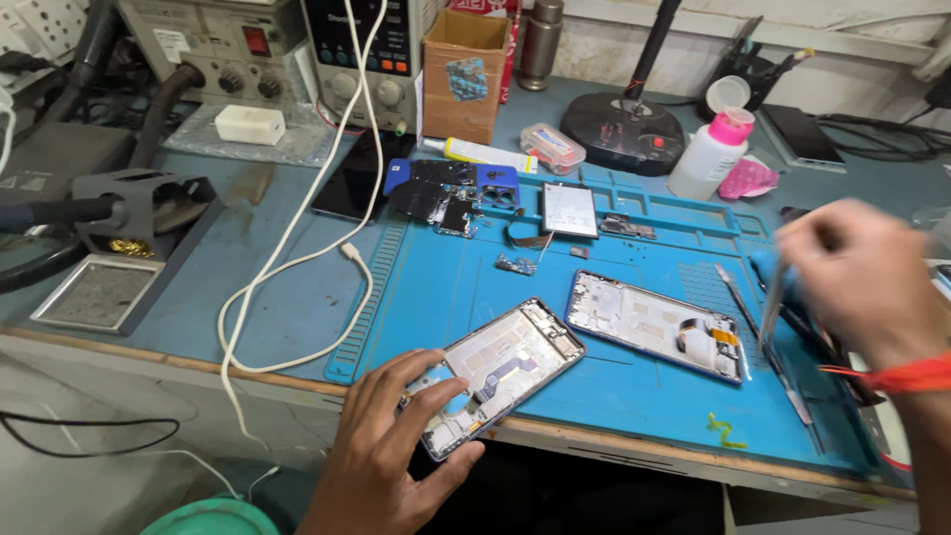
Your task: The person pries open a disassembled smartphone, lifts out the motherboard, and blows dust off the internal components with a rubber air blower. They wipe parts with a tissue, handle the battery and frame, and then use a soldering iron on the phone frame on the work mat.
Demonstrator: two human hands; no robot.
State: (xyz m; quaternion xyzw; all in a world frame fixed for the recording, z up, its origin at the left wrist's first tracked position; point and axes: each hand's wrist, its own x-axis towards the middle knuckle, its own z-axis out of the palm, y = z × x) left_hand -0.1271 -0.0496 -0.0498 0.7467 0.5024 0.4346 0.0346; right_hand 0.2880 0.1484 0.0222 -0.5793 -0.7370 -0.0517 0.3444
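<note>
1. I am holding the opened phone frame (500, 372) in my left hand (391, 451); it is lying tilted at the near edge of the blue repair mat (594, 396), my grip closed on its lower end, fingers spread along its left side and thumb at its near corner.
2. I am judging it light, thin and stiff, but fragile; the bare board and flat cable are showing, so I am taking it by the metal rim only, never across the middle.
3. My right hand (857, 277) is hovering blurred over the mat's right side, pinching a slim pair of tweezers (771, 302); the grip is narrow around them.
4. A second opened phone (654, 325) is lying just beside the first, apart from it; a metal pry tool (763, 342) is resting to its right.
5. Further back, a battery (570, 210), small parts, a solvent bottle with a pink cap (708, 154) and a white cable (297, 258) are sitting on the worktop (258, 287).
</note>
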